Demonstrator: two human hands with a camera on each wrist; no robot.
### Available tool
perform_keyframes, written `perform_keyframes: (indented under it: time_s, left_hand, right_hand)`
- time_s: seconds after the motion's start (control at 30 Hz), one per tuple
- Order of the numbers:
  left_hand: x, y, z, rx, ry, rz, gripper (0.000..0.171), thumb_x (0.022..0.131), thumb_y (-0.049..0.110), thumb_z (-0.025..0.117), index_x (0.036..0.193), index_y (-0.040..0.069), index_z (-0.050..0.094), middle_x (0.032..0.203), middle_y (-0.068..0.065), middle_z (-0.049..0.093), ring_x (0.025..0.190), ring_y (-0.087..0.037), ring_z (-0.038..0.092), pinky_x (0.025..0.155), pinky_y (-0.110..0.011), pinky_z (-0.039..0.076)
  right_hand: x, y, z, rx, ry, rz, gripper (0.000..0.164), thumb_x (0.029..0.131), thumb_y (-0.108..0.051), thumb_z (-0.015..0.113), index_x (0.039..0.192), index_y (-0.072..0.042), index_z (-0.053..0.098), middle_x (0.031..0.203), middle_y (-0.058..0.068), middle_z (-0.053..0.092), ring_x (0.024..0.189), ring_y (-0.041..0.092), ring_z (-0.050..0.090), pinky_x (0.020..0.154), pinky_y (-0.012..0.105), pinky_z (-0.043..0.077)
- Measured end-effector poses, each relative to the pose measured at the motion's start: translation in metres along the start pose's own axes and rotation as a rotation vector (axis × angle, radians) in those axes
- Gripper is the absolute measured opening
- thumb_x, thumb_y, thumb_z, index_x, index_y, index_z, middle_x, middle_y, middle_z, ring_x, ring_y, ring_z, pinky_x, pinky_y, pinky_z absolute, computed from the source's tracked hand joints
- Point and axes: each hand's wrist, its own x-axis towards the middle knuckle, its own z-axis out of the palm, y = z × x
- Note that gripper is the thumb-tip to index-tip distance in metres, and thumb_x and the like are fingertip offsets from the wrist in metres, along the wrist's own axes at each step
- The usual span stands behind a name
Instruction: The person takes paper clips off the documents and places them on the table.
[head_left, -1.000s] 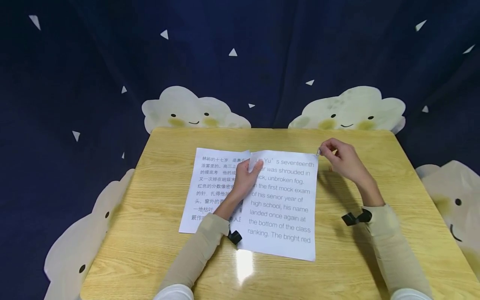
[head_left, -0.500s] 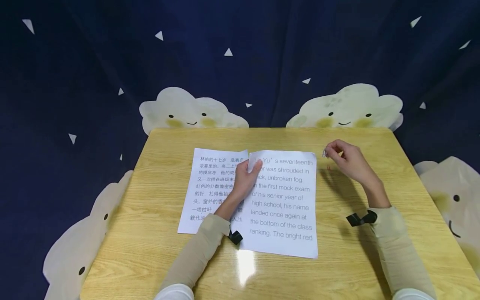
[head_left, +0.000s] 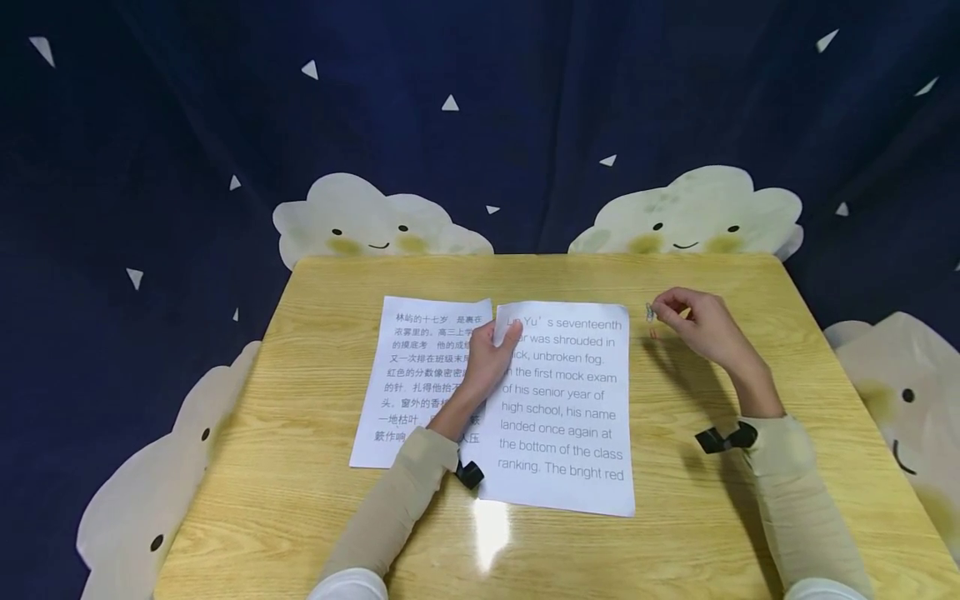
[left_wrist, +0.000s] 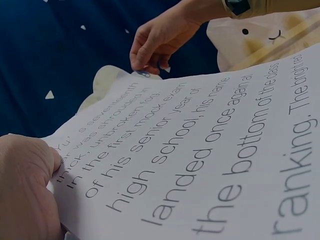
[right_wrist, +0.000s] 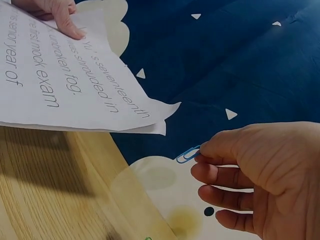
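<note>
My left hand grips the upper left edge of printed paper sheets, thumb on top and the other fingers hidden underneath. English text covers the top sheet, and at the free corner in the right wrist view the sheets part into layers. Between thumb and index finger, my right hand pinches a blue paper clip just off the upper right corner of the paper. The clip and the paper are apart. Partly under my left forearm lies a sheet with Chinese text.
On the wooden table, a small red item lies below the clip in the head view. A tiny green piece shows at the bottom of the right wrist view. A dark blue curtain with clouds surrounds the table.
My right hand has drawn the paper clip a little to the right, away from the paper's upper right corner, uncovering the red item. My left hand keeps its hold on the sheets.
</note>
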Motion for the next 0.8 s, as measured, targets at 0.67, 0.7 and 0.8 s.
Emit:
perform_keyframes:
  time_s: [0.67,0.7,0.8]
  left_hand:
    - [0.008,-0.002,0.009,0.103,0.063,-0.065,0.04,0.108,0.037,0.057,0.135,0.008,0.064,0.087,-0.007,0.073,0.068,-0.018,0.07,0.079,-0.032,0.062]
    - [0.009,-0.002,0.009,0.109,0.058,-0.073,0.041,0.109,0.038,0.055,0.137,0.009,0.063,0.087,-0.007,0.073,0.068,-0.018,0.07,0.079,-0.032,0.061]
    - [0.009,-0.002,0.01,0.125,0.043,-0.101,0.042,0.109,0.039,0.053,0.139,0.011,0.061,0.086,-0.006,0.071,0.066,-0.019,0.069,0.072,-0.033,0.061]
  right_hand:
    - [-0.004,0.024,-0.006,-0.003,-0.009,0.027,0.022,0.108,-0.021,0.062,0.106,-0.002,0.073,0.092,0.012,0.072,0.076,0.016,0.055,0.059,0.021,0.044]
    - [-0.004,0.026,-0.006,0.002,-0.011,0.031,0.021,0.107,-0.02,0.062,0.105,-0.002,0.073,0.093,0.012,0.072,0.076,0.015,0.056,0.059,0.021,0.044]
    - [-0.003,0.034,-0.005,0.012,-0.022,0.029,0.02,0.107,-0.019,0.062,0.104,-0.003,0.074,0.092,0.012,0.072,0.076,0.015,0.056,0.058,0.022,0.044]
